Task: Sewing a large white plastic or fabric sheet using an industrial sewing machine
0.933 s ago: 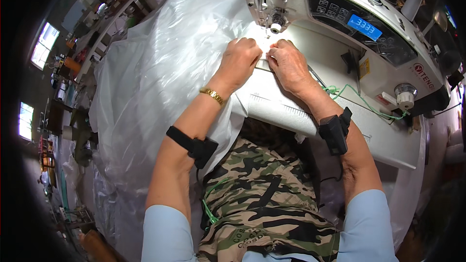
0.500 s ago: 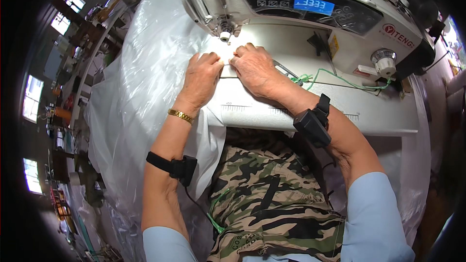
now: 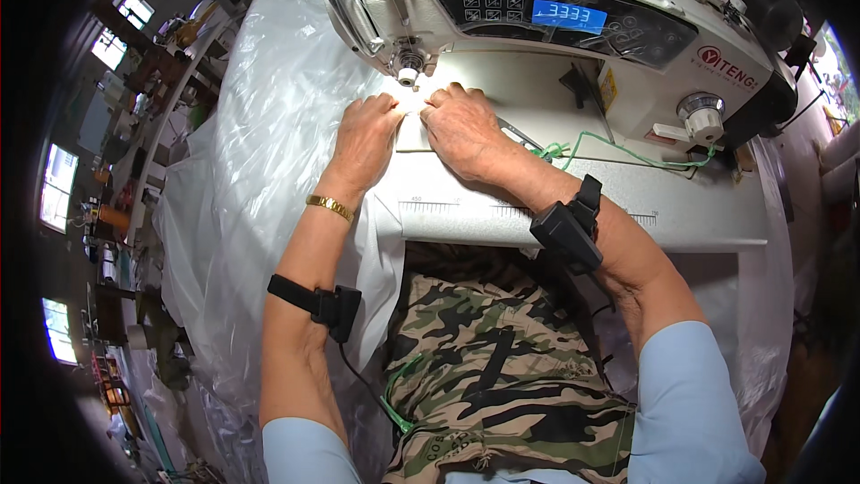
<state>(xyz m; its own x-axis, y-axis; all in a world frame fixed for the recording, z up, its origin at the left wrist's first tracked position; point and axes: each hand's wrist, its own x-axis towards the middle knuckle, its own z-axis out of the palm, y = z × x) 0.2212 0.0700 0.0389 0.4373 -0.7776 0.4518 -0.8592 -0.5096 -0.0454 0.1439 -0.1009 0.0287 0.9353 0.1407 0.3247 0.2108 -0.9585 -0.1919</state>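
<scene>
Under the needle end of a white sewing machine (image 3: 408,72), my two hands meet over a white fabric. My left hand (image 3: 365,142) is closed, its fingers bent and pinching the white fabric (image 3: 381,237), which hangs off the table's front edge beside my lap. Just to the right, my right hand (image 3: 464,133) is closed too, its thumb and forefinger pressed together on the fabric close to the presser foot. Bright lamp light washes out the cloth between the fingertips, so its edge there is hard to make out.
Clear plastic sheeting (image 3: 278,99) covers the left side. Green thread (image 3: 618,145) runs over the machine bed right of my right hand, near a metal tool (image 3: 520,136). The table's front edge (image 3: 573,233) carries a printed ruler. A cluttered workshop lies at far left.
The view has shifted slightly. Both hands have crept a little forward toward the needle, keeping their pinch on the fabric.
</scene>
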